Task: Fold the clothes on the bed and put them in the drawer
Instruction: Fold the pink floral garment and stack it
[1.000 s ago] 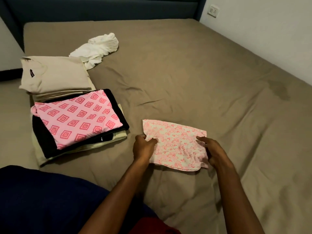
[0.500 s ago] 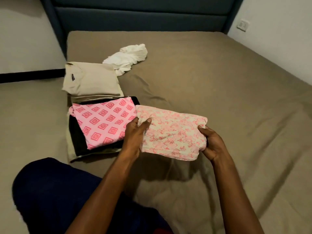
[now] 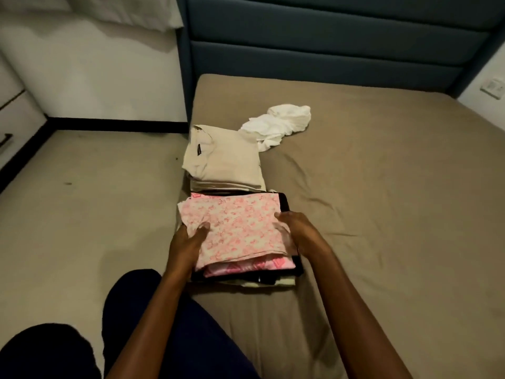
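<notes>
My left hand [image 3: 188, 236] and right hand [image 3: 293, 228] grip the folded pink floral cotton garment [image 3: 235, 225] by its sides atop the near clothes stack [image 3: 246, 272]; soft, light, floppy, so edges need support.

The floral cloth [image 3: 235, 225] hides most of the stack [image 3: 246, 265] (fingertips unseen underneath).

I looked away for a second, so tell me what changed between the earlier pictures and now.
The folded pink-and-cream floral cloth went from the taupe bed sheet leftwards onto the near stack, covering the pink diamond-patterned garment. The left hand and right hand carried it there and remain on its two ends. The folded beige shirts and the crumpled white cloth stayed put.
</notes>
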### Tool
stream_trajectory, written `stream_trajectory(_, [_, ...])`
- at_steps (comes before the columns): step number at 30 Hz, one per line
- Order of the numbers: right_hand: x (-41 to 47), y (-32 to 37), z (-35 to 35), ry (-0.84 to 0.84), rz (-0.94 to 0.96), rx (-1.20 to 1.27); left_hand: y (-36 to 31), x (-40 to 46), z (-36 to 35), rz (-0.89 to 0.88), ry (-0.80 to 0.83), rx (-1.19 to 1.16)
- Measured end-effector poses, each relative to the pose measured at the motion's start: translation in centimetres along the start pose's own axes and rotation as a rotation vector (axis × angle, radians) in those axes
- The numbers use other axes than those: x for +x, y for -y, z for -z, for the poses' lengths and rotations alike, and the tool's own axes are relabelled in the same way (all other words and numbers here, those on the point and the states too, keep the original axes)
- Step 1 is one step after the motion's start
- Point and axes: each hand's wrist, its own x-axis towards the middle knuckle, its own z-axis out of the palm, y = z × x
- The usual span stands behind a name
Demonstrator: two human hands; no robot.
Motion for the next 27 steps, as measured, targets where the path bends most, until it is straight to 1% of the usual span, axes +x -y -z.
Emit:
stream_trajectory(3, [0.8, -0.9, 0.3, -0.026, 0.08, -0.231, 1.1, 0.7, 0.4, -0.012, -0.015, 0.011])
stream_trajectory(4, [0.6, -0.8, 0.5, -0.039, 0.095, -0.26, 0.9, 0.8, 0.3, -0.017, -0.001, 0.006])
stream_trajectory(6, [0.1, -0.6, 0.9, -0.068, 0.129, -0.184, 0.6, 1.1, 0.1, -0.036, 0.025, -0.02])
stream_trajectory(8, [-0.3, -0.5, 1.2, -0.07, 0.203, -0.109, 0.3, 1.6, -0.2, -0.057, 0.041, -0.039])
stream_trajectory(10, [-0.2, -0.9, 1.6, -0.091, 0.236, -0.097, 0.1, 2.0, -0.3, -0.052, 0.042, -0.018])
stream_trajectory(11, [0.0, -1.5, 1.7, -0.116, 0.233, -0.125, 0.1, 2.0, -0.2, -0.048, 0.026, 0.032])
stream_trajectory(12, [0.3, -2.2, 1.8, -0.155, 0.22, -0.197, 0.2, 2.0, -0.2, -0.05, -0.009, 0.13])
stream_trajectory(14, [0.5, -3.1, 1.6, -0.294, 0.253, -0.469, 0.4, 1.6, -0.2, -0.102, -0.152, 0.379])
stream_trajectory(16, [0.2, -3.5, 1.0, -0.469, 0.398, -0.781, 0.3, 1.0, -0.3, -0.24, -0.342, 0.542])
stream_trajectory(17, [0.2, -3.6, 0.6, -0.524, 0.501, -0.896, 0.2, 0.8, -0.4, -0.326, -0.41, 0.628])
stream_trajectory(18, [0.0, -3.5, 0.0, -0.528, 0.605, -0.967, 0.3, 0.9, -0.5, -0.408, -0.438, 0.72])
stream_trajectory(20, [0.4, -3.3, -1.4, -0.427, 0.727, -1.066, 0.2, 1.5, -1.1, -0.561, -0.384, 0.875])
stream_trajectory(22, [1.3, -3.4, -2.9, -0.327, 0.779, -1.163, 0.1, 2.5, -2.2, -0.666, -0.255, 1.009])
stream_trajectory(23, [1.8, -3.7, -3.4, -0.288, 0.79, -1.213, 0.4, 3.1, -2.6, -0.663, -0.183, 1.092])
stream_trajectory(24, [2.3, -4.2, -3.7, -0.249, 0.776, -1.258, 0.9, 3.7, -2.9, -0.615, -0.119, 1.166])
stream_trajectory(25, [2.8, -4.9, -3.7, -0.209, 0.739, -1.291, 1.5, 4.4, -3.0, -0.523, -0.066, 1.214])
stream_trajectory(26, [3.2, -5.6, -3.5, -0.168, 0.679, -1.304, 2.3, 4.7, -2.9, -0.436, -0.033, 1.227])
stream_trajectory(27, [3.6, -6.3, -3.2, -0.14, 0.63, -1.294, 3.1, 5.1, -2.7, -0.39, -0.019, 1.211])
